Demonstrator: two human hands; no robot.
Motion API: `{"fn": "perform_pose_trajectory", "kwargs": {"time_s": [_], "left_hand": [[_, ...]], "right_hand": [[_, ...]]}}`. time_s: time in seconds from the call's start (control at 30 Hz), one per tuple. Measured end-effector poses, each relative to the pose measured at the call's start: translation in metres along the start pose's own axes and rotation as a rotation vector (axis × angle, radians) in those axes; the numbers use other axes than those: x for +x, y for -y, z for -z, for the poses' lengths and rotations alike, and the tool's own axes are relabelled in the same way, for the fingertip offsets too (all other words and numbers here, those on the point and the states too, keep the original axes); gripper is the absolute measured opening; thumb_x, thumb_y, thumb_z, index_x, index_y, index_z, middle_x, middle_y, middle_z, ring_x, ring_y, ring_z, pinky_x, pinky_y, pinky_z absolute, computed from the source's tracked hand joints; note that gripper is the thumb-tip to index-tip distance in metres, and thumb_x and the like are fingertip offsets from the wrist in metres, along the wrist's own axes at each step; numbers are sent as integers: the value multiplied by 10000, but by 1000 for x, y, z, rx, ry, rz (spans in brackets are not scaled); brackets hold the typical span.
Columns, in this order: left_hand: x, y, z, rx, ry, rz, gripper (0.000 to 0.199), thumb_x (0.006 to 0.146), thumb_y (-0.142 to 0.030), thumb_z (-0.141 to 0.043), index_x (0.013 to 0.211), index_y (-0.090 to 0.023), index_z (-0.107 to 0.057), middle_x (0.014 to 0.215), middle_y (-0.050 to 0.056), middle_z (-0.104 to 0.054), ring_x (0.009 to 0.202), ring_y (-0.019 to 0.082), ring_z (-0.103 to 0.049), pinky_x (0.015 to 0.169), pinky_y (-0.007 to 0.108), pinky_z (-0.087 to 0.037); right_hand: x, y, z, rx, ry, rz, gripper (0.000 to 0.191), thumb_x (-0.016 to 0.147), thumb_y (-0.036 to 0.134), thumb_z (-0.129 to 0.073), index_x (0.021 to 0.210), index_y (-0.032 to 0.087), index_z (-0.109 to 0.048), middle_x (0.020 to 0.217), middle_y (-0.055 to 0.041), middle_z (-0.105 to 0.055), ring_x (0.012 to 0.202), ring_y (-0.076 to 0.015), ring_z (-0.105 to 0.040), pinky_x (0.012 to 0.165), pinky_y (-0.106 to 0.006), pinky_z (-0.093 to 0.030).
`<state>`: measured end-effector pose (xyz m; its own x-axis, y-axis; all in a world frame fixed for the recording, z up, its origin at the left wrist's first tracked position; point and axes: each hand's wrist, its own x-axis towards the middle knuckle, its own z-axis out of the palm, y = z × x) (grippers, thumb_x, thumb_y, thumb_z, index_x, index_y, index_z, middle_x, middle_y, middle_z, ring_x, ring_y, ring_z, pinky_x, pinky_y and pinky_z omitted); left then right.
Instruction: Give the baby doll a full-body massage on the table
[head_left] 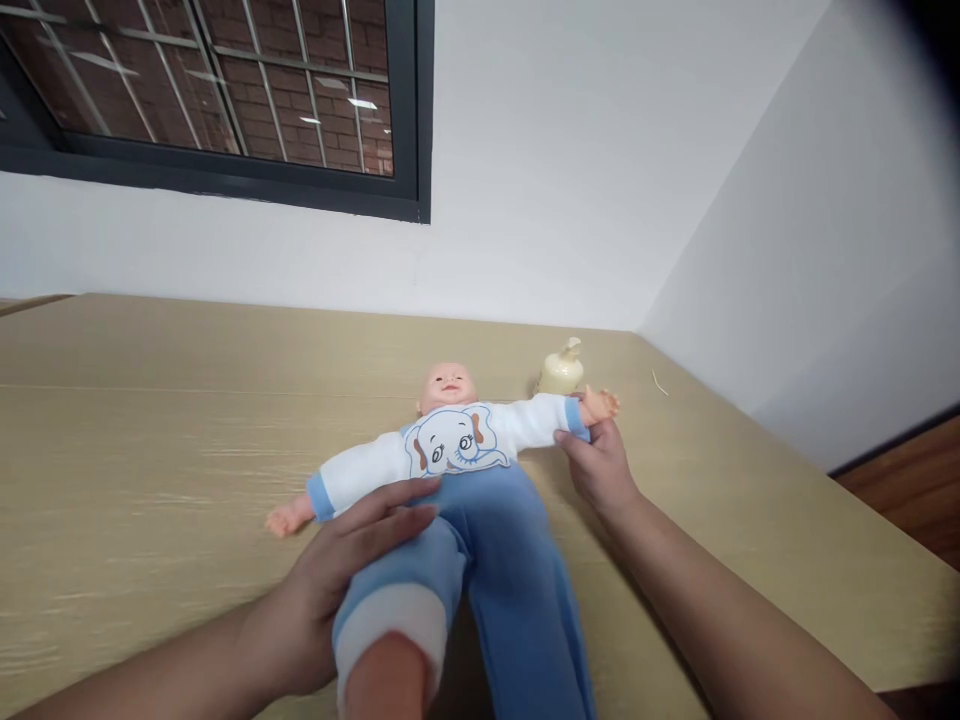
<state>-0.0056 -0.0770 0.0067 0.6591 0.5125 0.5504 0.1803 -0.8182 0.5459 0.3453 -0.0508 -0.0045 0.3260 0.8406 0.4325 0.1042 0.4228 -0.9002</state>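
A baby doll (448, 388) lies on its back on the wooden table, its head toward the wall and its arms spread wide. It wears a white top (529, 424) with blue cuffs and an elephant face on the chest, and blue trousers (517, 545). My left hand (352, 560) rests along the doll's raised leg near the hip, fingers stretched out over the trousers. With my right hand (600, 462) I grip the doll's sleeve at the blue cuff, the thumb in front and the other fingers partly hidden behind it.
Behind the doll's outstretched arm stands a cream pump bottle (561, 372). A thin pale strand (659, 382) lies on the table (187, 400) to the right. White walls meet at the back corner, and a dark-framed barred window (411, 110) is at upper left.
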Motion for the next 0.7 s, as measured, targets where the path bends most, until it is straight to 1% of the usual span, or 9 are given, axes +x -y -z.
{"fn": "perform_pose_trajectory", "kwargs": {"time_s": [0.07,0.13,0.2,0.23,0.3,0.37,0.47,0.6,0.7], "left_hand": [[6,-2,0,-91,-8,64,680,845,-357,-745,1476,-417,-497,1518,49,-522,1310,338,-577,1029,477,-562],[12,-4,-2,-180,-25,107,544,882,-320,-716,1405,-392,-581,1480,51,-565,1311,324,-580,1058,478,-540],[17,-4,-5,-236,-44,130,451,899,-278,-704,1337,-368,-639,1438,50,-605,1298,303,-594,1086,467,-516],[19,-2,-7,-261,-50,145,427,901,-257,-704,1312,-361,-656,1418,47,-622,1288,294,-604,1089,460,-514],[21,1,-12,-306,-60,174,413,889,-239,-718,1287,-344,-679,1378,50,-652,1254,288,-629,1065,441,-537],[22,6,-17,-318,-66,180,403,886,-232,-725,1277,-326,-694,1339,61,-677,1232,293,-643,1045,442,-555],[24,10,-22,-304,-52,119,411,903,-201,-705,1293,-331,-691,1321,62,-687,1226,285,-646,1044,443,-553],[30,9,-24,-303,-72,18,463,914,-130,-680,1328,-337,-664,1326,68,-681,1184,248,-672,985,380,-579],[33,6,-24,-313,-87,20,415,912,-130,-684,1289,-305,-692,1296,78,-697,1166,247,-683,970,365,-584]], "right_hand": [[-9,7,-10,-153,-68,110,592,794,271,-728,1349,259,-522,1249,-84,-640,1219,-287,-583,1061,-431,-458],[-17,11,-20,-279,-61,208,534,857,254,-680,1365,263,-517,1315,-98,-614,1260,-280,-568,1088,-435,-446],[-22,14,-27,-434,42,304,468,900,218,-628,1355,290,-546,1323,-88,-623,1238,-273,-589,1084,-449,-457],[-24,14,-29,-523,110,361,475,910,194,-604,1368,310,-551,1329,-80,-624,1231,-274,-592,1081,-462,-463],[-25,13,-31,-680,237,477,553,916,138,-555,1423,355,-526,1358,-68,-604,1244,-280,-575,1070,-490,-473],[-24,11,-30,-773,314,572,628,906,88,-513,1457,389,-501,1387,-66,-570,1262,-291,-547,1054,-517,-485],[-21,11,-27,-835,375,617,705,887,47,-482,1485,419,-465,1397,-69,-547,1252,-308,-534,1014,-543,-510],[-19,13,-26,-870,415,638,731,886,42,-484,1508,423,-429,1393,-82,-537,1220,-319,-534,971,-543,-528],[-18,16,-26,-886,474,653,730,891,35,-475,1508,423,-432,1404,-83,-534,1220,-320,-524,957,-542,-536]]}}
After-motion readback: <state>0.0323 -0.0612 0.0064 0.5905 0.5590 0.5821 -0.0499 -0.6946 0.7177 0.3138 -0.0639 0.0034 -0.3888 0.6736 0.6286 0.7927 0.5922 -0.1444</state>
